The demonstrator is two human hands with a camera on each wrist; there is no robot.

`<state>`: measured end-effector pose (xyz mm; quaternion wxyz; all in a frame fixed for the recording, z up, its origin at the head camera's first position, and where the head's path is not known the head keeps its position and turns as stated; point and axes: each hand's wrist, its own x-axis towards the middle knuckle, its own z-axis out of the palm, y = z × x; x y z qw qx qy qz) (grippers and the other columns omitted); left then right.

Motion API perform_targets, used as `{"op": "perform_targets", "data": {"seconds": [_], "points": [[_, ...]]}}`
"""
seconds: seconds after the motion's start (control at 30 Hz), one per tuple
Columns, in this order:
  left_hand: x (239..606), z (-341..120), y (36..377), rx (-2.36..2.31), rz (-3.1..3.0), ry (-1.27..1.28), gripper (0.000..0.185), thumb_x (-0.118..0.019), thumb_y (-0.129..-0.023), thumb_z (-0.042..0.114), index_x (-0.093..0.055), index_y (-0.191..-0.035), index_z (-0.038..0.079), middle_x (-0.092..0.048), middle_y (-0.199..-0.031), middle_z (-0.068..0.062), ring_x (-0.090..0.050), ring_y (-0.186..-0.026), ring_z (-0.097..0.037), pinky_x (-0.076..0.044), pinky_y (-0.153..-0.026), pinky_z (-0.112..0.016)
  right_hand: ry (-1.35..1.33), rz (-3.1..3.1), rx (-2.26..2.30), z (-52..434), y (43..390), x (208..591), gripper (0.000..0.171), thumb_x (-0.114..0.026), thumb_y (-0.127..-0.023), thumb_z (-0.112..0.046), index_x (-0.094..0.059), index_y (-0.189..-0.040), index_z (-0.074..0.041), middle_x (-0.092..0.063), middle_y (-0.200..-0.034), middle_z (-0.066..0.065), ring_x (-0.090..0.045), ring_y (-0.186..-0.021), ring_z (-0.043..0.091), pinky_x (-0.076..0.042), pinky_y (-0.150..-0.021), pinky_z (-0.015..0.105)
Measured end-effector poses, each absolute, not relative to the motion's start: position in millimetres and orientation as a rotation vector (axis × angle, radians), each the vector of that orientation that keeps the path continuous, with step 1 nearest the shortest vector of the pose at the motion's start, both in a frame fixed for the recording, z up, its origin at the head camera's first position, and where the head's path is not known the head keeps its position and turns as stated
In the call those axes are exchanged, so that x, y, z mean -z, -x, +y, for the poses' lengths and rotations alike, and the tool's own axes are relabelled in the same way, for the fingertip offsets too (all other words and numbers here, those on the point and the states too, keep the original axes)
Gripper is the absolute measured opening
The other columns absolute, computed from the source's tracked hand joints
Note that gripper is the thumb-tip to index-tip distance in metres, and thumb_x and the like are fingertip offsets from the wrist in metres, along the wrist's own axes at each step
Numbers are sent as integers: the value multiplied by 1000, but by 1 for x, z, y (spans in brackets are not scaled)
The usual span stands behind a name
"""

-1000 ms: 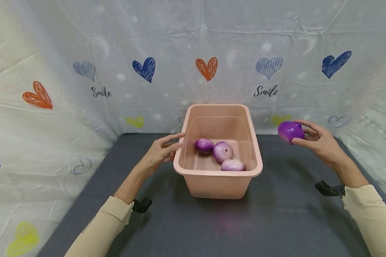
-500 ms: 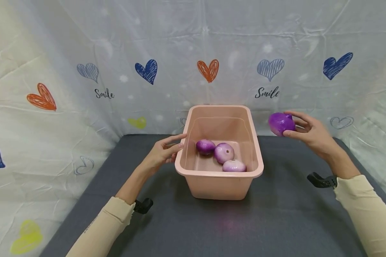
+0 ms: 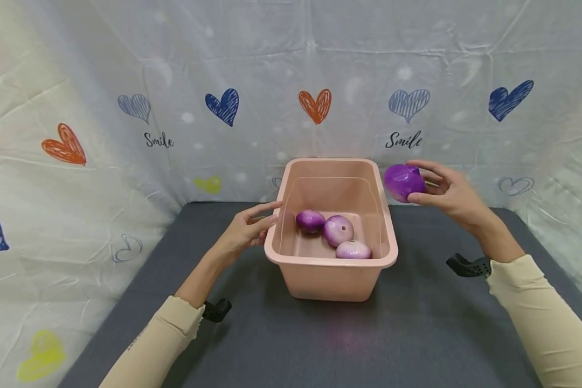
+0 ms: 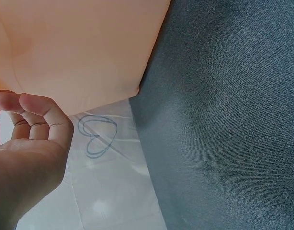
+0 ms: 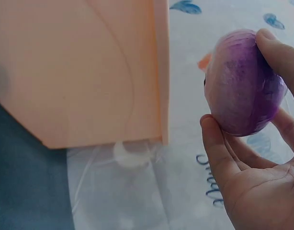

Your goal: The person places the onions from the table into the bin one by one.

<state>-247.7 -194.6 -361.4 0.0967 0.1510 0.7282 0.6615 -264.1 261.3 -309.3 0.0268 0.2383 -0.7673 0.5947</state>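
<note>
Nearest the person, on the dark grey table (image 3: 320,345), two cream sleeves (image 3: 155,350) reach forward, each wrist wearing a black strap. Beyond them a pink plastic tub (image 3: 330,280) stands in the middle of the table. Three purple-and-white onions (image 3: 338,230) lie on its floor, close together, the middle one touching the pale one nearest the front wall.

At the tub's left rim the left hand (image 3: 242,229) rests with fingers (image 4: 39,108) loosely extended and slightly apart; their tips are at the rim, gripping nothing, and I cannot tell whether they actually touch it.

On the other side the right hand (image 3: 448,194) holds a purple onion (image 3: 404,182) in the air, just beside the tub's far right corner and above rim height. Thumb underneath and fingers (image 5: 281,52) over the top are clamped round it, as the right wrist view shows plainly.

Farthest back hangs a pale backdrop cloth (image 3: 291,70) printed with coloured hearts and the word "Smile".
</note>
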Motion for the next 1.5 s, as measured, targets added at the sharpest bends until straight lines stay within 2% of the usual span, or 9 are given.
{"op": "perform_targets", "data": {"seconds": [0.3, 0.5, 0.67, 0.93, 1.07, 1.23, 1.5], "points": [[360, -194, 248, -1955, 2155, -446, 50, -68, -101, 32, -56, -149, 20, -52, -72, -5, -48, -65, -14, -43, -60, -29, -885, -2338, -1848, 240, 268, 302, 67, -75, -91, 3, -50, -150, -13, -49, -145, 16, -54, -125, 32, -52, -90, 33], [359, -193, 248, -1944, 2158, -468, 50, -66, -102, 29, -55, -150, 18, -50, -71, -5, -46, -65, -15, -41, -60, -30, -1011, -2314, -1850, 225, 268, 300, 68, -77, -88, 6, -51, -149, -9, -51, -145, 14, -53, -127, 31, -50, -95, 33], [359, -192, 248, -1950, 2160, -464, 50, -66, -102, 29, -55, -149, 19, -52, -74, -6, -47, -66, -14, -42, -60, -28, -1109, -2314, -1872, 211, 271, 298, 69, -78, -87, 7, -50, -149, -6, -47, -150, 12, -51, -130, 31, -48, -98, 35], [361, -190, 247, -1943, 2159, -467, 49, -67, -102, 30, -56, -149, 20, -52, -74, -8, -46, -66, -16, -41, -60, -28, -1252, -2276, -1910, 195, 276, 301, 70, -79, -83, 11, -51, -146, 0, -43, -151, 15, -52, -129, 32, -48, -98, 39], [361, -189, 247, -1930, 2169, -480, 49, -66, -102, 31, -55, -149, 19, -53, -72, -5, -45, -66, -18, -38, -59, -29, -1302, -2236, -1965, 195, 277, 302, 68, -76, -86, 12, -49, -147, 1, -47, -147, 17, -54, -127, 32, -48, -98, 40], [362, -190, 247, -1938, 2177, -473, 50, -66, -102, 32, -55, -149, 20, -53, -73, -4, -46, -65, -15, -40, -59, -29, -1217, -2235, -1959, 205, 274, 305, 58, -73, -90, 10, -54, -144, -2, -55, -140, 17, -58, -123, 34, -51, -94, 41], [364, -192, 246, -1988, 2117, -460, 51, -66, -102, 30, -53, -150, 18, -60, -84, -6, -53, -71, -15, -51, -67, -33, -904, -2281, -1799, 236, 267, 318, 38, -68, -99, -4, -60, -136, -3, -60, -131, 16, -64, -115, 29, -53, -90, 32]]}}
